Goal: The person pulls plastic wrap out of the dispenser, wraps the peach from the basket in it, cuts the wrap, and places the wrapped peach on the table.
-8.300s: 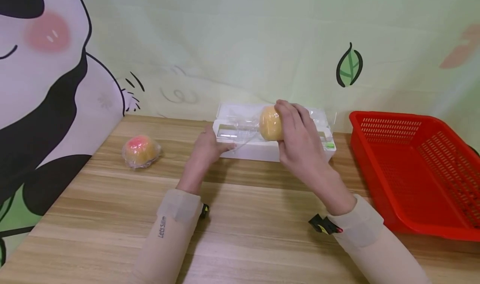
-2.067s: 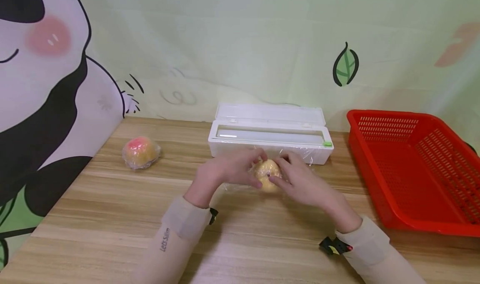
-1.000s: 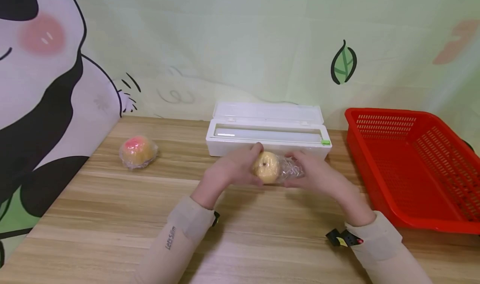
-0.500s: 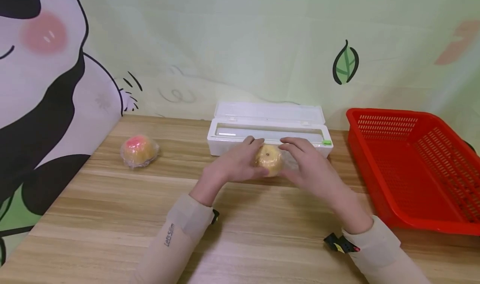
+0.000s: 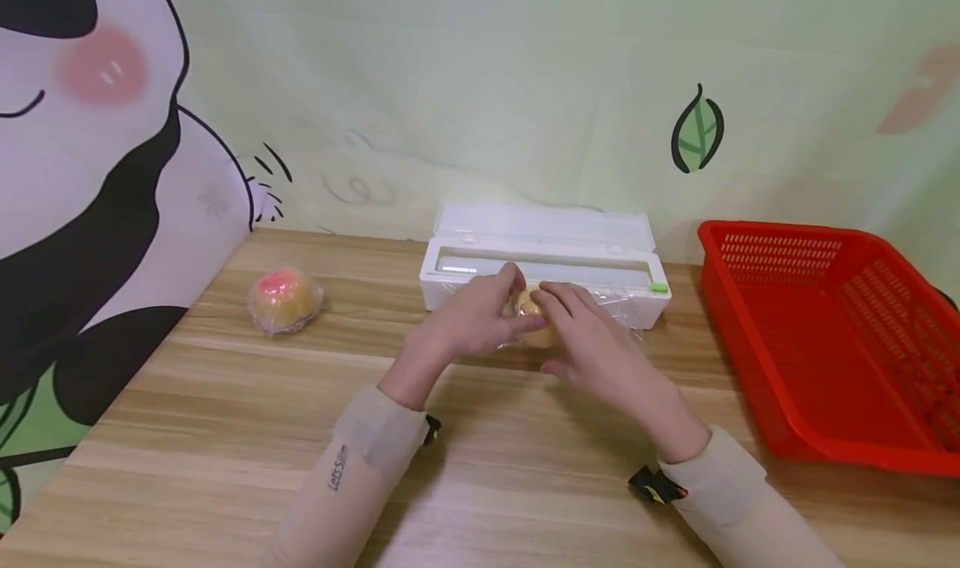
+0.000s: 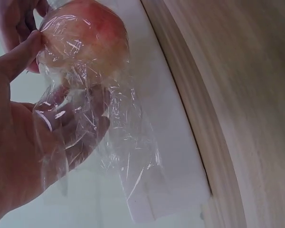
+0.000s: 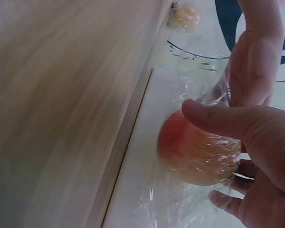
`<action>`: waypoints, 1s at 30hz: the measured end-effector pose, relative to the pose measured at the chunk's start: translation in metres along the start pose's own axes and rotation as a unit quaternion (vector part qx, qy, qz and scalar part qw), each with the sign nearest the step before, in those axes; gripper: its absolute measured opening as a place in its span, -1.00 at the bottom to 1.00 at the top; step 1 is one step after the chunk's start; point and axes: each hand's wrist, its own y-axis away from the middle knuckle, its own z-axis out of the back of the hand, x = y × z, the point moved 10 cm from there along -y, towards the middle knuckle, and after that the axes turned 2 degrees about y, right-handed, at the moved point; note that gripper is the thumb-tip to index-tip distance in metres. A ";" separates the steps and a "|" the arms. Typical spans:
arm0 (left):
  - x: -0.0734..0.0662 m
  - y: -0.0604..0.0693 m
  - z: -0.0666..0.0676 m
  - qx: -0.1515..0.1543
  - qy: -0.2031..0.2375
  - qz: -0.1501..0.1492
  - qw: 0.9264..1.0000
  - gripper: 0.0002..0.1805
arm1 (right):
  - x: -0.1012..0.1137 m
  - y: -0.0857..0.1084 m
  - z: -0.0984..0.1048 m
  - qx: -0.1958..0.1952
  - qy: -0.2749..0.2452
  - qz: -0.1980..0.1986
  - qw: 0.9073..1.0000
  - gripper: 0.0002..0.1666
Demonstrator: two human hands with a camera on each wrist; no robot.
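Loose clear plastic wrap covers a yellow peach with a pink-red side. In the head view the peach is mostly hidden between both hands, just in front of a white cling-film dispenser. My left hand holds it from the left: its thumb touches the fruit, and its fingers show through slack film in the left wrist view. My right hand grips it from the right, thumb over the wrapped surface and fingers behind. Another wrapped peach sits on the table at left.
A red plastic basket stands at the right of the wooden table. The dispenser's lid is raised, with a green slider at its right end. A printed backdrop hangs behind.
Earlier the peach was pulled with film from the dispenser, then brought down before it. Within the last second it has been turned, and my right hand has moved left from the trailing film onto it.
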 end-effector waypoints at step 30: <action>0.105 0.020 0.053 -0.102 0.049 0.192 0.975 -0.31 | -0.011 -0.011 0.001 -0.005 -0.022 -0.027 0.999 -0.13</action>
